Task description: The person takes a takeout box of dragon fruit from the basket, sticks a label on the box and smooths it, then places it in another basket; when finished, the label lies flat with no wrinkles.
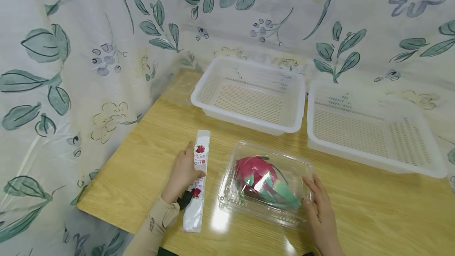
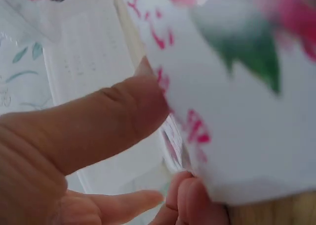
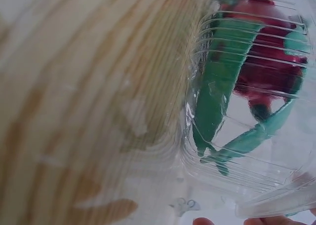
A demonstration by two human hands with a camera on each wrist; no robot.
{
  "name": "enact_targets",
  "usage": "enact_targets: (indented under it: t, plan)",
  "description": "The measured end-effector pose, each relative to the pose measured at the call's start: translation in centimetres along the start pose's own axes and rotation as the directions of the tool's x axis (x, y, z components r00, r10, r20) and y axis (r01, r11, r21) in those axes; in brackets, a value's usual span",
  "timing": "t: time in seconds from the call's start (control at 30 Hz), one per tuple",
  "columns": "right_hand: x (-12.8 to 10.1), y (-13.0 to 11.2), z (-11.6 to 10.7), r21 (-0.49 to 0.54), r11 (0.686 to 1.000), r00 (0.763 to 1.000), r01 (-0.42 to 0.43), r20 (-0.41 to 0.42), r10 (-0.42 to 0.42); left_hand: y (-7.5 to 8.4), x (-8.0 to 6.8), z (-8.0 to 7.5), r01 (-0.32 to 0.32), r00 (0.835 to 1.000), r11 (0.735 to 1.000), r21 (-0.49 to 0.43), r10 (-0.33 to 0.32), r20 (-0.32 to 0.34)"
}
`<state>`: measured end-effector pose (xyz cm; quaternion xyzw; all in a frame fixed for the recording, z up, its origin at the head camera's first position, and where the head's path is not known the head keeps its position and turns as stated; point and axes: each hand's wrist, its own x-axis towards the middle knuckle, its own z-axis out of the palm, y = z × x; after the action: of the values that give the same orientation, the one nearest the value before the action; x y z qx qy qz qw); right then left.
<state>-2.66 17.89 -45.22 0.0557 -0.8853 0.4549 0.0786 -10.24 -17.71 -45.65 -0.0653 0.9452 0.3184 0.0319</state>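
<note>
On the wooden table lies a clear plastic clamshell box [image 1: 231,198] with a pink and green dragon fruit [image 1: 257,175] inside. My right hand [image 1: 321,210] holds the box's right end, thumb near the front corner and forefinger on the lid's edge. In the right wrist view the green leaves [image 3: 224,77] show through the ribbed wall, and only fingertips [image 3: 269,220] appear low in the picture. Left of the box is a long white label strip [image 1: 193,216] printed with red fruit. My left hand [image 1: 183,171] pinches its left edge, thumb [image 2: 113,114] over the printed face and fingers curled at the edge.
Two white perforated baskets [image 1: 249,123] [image 1: 373,157] stand side by side along the back of the table. More clear plastic [image 1: 181,86] lies in the back left corner. A floral sheet [image 1: 106,70] hangs behind and on the left. The table's left edge runs close to my left arm.
</note>
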Motion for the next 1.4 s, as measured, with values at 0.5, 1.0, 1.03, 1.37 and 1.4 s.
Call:
enact_targets:
  t: [0.5, 1.0, 1.03, 1.37, 1.4]
  plan:
    - [-0.2, -0.2, 0.1, 0.067, 0.998, 1.000, -0.003, 0.014, 0.002, -1.2, 0.5, -0.9, 0.122, 0.984, 0.972, -0.199, -0.093, 0.151]
    - [0.2, -0.7, -0.3, -0.066, 0.998, 1.000, 0.014, -0.018, -0.015, -1.3, -0.1, -0.7, 0.015, 0.986, 0.891, -0.453, 0.062, 0.154]
    - [0.3, -0.8, -0.4, -0.066, 0.998, 1.000, 0.011, -0.013, -0.012, -1.0, -0.2, -0.9, -0.004, 0.984, 0.872, -0.489, 0.090, 0.151]
    - [2.2, -3.2, -1.5, -0.118, 0.993, 0.996, 0.017, -0.084, -0.027, 2.1, -2.4, -3.5, -0.115, 0.966, 0.762, -0.638, 0.236, 0.107]
    - [2.5, -3.9, -1.6, -0.120, 0.993, 0.994, 0.020, -0.102, -0.032, 2.4, -2.7, -3.7, -0.133, 0.964, 0.756, -0.641, 0.248, 0.092]
